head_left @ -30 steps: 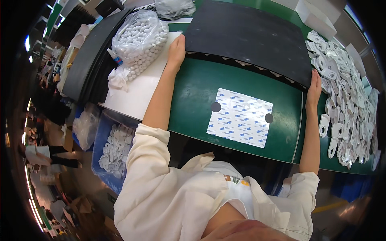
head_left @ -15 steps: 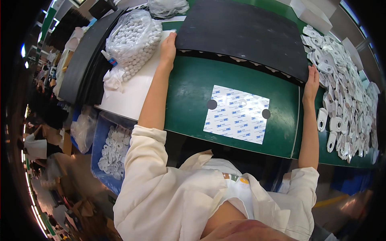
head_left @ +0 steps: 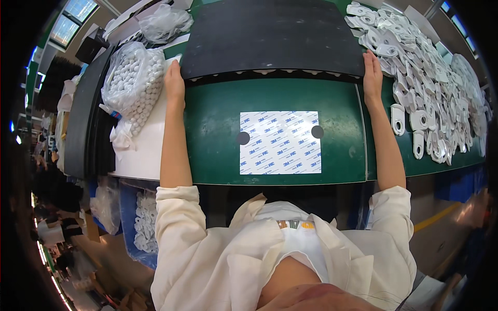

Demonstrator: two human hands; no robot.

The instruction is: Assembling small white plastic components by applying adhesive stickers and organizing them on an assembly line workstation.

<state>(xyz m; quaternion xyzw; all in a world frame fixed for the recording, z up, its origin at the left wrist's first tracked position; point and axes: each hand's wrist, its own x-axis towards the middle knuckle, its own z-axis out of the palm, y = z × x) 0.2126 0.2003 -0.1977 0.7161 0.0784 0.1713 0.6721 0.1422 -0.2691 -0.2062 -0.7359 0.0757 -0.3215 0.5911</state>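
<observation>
A broad black sheet [head_left: 275,39] lies across the far middle of the green table, with pale pieces peeping out along its near edge. At its left edge my left hand [head_left: 175,85] holds it, fingers straight and close together. My right hand [head_left: 372,78] holds the opposite edge, fingers pointing away from me. Between my forearms, a white square sheet [head_left: 280,150] printed in blue lies flat on the table. One black disc [head_left: 243,138] sits at its left edge and another black disc [head_left: 317,131] at its right edge. My thumbs are mostly hidden.
Many white plastic parts [head_left: 415,88] are heaped at the right. On the left stand a clear bag of white balls [head_left: 132,78], a small bottle [head_left: 110,111] and black sheets [head_left: 85,119]. A blue bin [head_left: 129,223] of white parts stands below the table's left edge.
The view has turned, so the table now looks level and shifted left. Both hands stay at the sides of the black sheet; the white square has not visibly moved on the table.
</observation>
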